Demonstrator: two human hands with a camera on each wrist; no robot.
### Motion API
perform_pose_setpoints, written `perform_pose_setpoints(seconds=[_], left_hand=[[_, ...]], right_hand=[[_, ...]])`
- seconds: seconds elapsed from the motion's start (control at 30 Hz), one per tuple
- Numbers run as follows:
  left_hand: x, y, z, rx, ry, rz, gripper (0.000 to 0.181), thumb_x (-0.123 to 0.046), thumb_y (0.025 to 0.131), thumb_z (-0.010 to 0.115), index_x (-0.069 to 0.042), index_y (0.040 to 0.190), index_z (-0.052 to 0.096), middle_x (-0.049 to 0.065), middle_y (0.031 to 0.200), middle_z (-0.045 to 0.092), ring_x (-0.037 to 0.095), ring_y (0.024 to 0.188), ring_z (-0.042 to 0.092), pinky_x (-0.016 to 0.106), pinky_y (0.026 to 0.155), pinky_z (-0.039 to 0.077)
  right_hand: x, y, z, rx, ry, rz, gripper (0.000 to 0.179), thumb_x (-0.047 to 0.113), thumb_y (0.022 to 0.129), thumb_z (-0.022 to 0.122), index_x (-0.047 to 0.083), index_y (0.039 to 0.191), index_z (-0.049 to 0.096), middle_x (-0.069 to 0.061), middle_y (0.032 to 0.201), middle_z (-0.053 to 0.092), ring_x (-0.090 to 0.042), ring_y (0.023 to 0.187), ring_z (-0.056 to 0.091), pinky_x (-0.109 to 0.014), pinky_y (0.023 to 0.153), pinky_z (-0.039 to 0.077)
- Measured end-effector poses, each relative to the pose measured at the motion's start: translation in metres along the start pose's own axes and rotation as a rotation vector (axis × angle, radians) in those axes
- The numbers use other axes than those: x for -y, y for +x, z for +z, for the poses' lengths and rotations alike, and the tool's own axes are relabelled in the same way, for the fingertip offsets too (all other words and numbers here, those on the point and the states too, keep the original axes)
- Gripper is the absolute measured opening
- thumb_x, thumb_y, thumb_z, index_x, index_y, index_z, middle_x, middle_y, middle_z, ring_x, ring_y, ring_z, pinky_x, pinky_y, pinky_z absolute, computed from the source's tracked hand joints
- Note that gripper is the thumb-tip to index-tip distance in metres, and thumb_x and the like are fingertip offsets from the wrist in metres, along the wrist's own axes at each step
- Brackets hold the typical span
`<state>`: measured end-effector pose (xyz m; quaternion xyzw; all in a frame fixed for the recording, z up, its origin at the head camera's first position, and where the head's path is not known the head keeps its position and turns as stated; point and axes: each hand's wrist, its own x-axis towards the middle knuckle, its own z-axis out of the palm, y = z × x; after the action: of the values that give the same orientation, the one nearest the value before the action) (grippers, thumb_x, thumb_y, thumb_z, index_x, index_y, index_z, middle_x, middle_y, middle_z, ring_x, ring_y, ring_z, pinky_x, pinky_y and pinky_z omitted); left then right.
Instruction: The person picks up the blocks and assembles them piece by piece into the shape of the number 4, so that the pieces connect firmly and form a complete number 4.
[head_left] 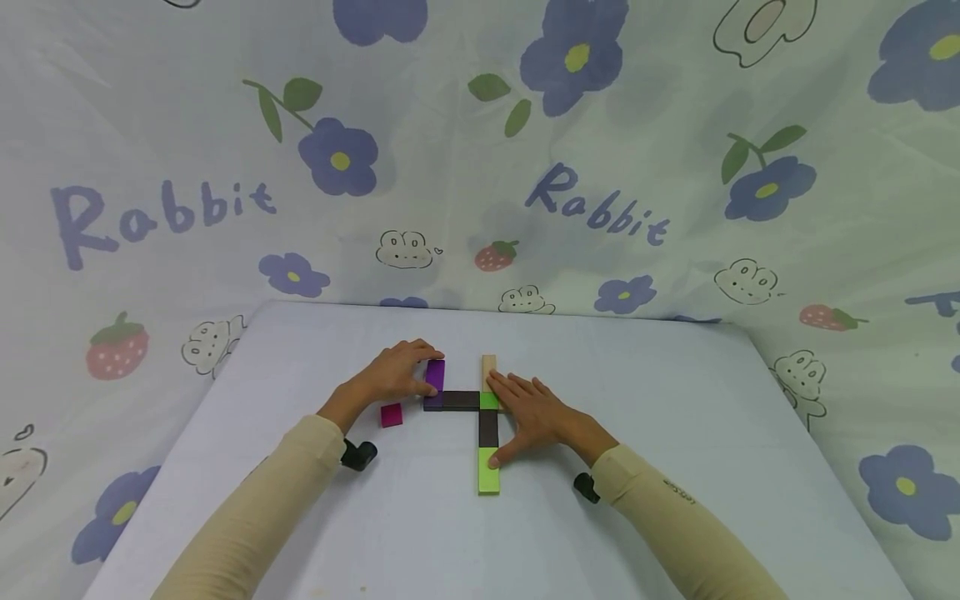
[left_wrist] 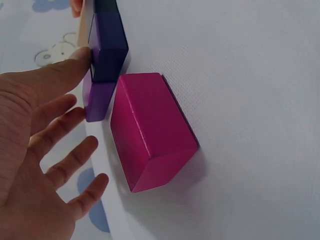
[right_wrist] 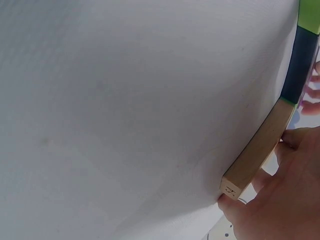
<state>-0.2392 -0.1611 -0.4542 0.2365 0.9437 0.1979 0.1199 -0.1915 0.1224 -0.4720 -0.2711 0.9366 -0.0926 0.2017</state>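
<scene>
In the head view my left hand holds a purple block, thumb at its near end and fingers at its far end. The block meets a dark block. In the left wrist view the thumb touches a dark purple part, and the other fingers are spread. My right hand lies with extended fingers on the pale wooden block and beside a green piece, its thumb on a lime-green block. A second dark block joins the green pieces.
A magenta block stands alone near the left wrist, large in the left wrist view. The white tabletop ends at the back against a printed cloth. Small black devices hang under both wrists.
</scene>
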Motion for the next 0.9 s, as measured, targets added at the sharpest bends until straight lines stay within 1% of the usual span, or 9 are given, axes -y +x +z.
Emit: perform_pose_setpoints(seconds=[0.17,0.37,0.6,0.9], left_hand=[[-0.0006,-0.0002,0.0002,-0.003,0.006,0.002,0.064,-0.030,0.086,0.082,-0.010,0.142,0.058,0.015,0.145,0.052,0.039,0.135,0.045,0.064,0.111,0.033],[-0.0004,-0.0009,0.0005,-0.011,-0.010,0.004,0.064,-0.030,0.086,0.082,-0.010,0.142,0.058,0.015,0.145,0.052,0.038,0.134,0.045,0.064,0.111,0.033],[-0.0006,0.0011,0.0012,-0.020,-0.010,0.014,0.064,-0.033,0.087,0.080,-0.010,0.143,0.057,0.015,0.146,0.051,0.039,0.136,0.044,0.065,0.111,0.032],[0.0002,-0.0002,0.0018,-0.019,-0.014,0.000,0.069,-0.037,0.086,0.081,-0.010,0.144,0.056,0.018,0.149,0.048,0.041,0.139,0.041,0.067,0.111,0.030]], right_hand=[[-0.0008,-0.0004,0.0006,-0.002,0.006,-0.004,0.133,0.080,0.064,0.076,0.023,0.164,0.010,0.004,0.170,0.007,-0.025,0.155,0.010,-0.054,0.123,0.008],[-0.0014,-0.0011,0.0003,-0.003,0.018,-0.012,0.133,0.079,0.065,0.076,0.023,0.164,0.010,0.004,0.170,0.007,-0.025,0.155,0.009,-0.053,0.123,0.007],[-0.0024,-0.0008,0.0002,-0.003,0.010,-0.007,0.133,0.080,0.064,0.076,0.023,0.164,0.009,0.004,0.170,0.007,-0.025,0.155,0.009,-0.053,0.123,0.007],[-0.0017,-0.0008,0.0002,-0.005,0.009,-0.016,0.134,0.080,0.064,0.075,0.021,0.164,0.009,0.003,0.170,0.007,-0.025,0.155,0.009,-0.054,0.123,0.007]])
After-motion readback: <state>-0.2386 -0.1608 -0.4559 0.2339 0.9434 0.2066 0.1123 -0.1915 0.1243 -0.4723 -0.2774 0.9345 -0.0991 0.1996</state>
